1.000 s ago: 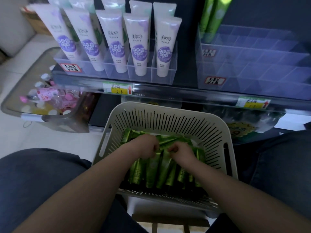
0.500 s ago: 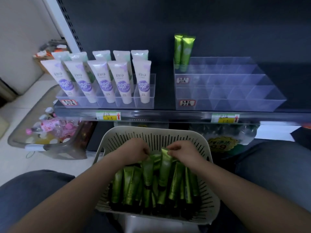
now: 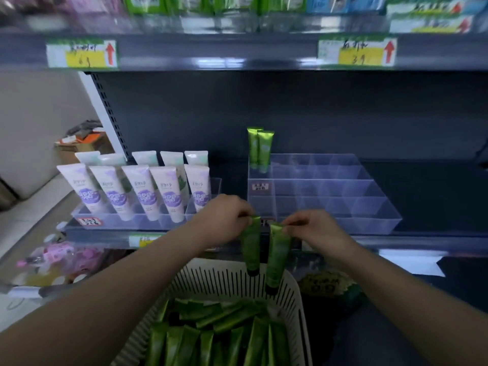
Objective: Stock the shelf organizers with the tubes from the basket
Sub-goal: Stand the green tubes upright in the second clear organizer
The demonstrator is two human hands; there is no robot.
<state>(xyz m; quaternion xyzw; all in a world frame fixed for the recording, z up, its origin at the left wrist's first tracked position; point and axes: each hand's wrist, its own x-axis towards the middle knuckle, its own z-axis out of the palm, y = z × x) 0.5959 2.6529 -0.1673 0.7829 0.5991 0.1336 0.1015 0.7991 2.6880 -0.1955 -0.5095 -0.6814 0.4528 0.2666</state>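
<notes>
My left hand (image 3: 224, 216) pinches the crimped top of a green tube (image 3: 250, 247) that hangs cap down above the basket. Beside it, my right hand (image 3: 314, 229) pinches a second green tube (image 3: 276, 256) the same way. Both tubes hang just in front of the shelf edge, below the clear gridded organizer (image 3: 369, 204). Two green tubes (image 3: 259, 149) stand upright in that organizer's back left cells. The white slotted basket (image 3: 227, 282) below holds several more green tubes (image 3: 211, 336) lying flat.
A second clear organizer (image 3: 148, 223) on the left holds several white and purple tubes (image 3: 145, 190). The upper shelf edge (image 3: 237, 48) with price tags runs overhead. A clear bin of pink bottles (image 3: 60, 260) sits on the floor at left.
Both hands have lifted out of the basket, each with a green tube, up to shelf height. The camera has tilted upward, so the upper shelf shows.
</notes>
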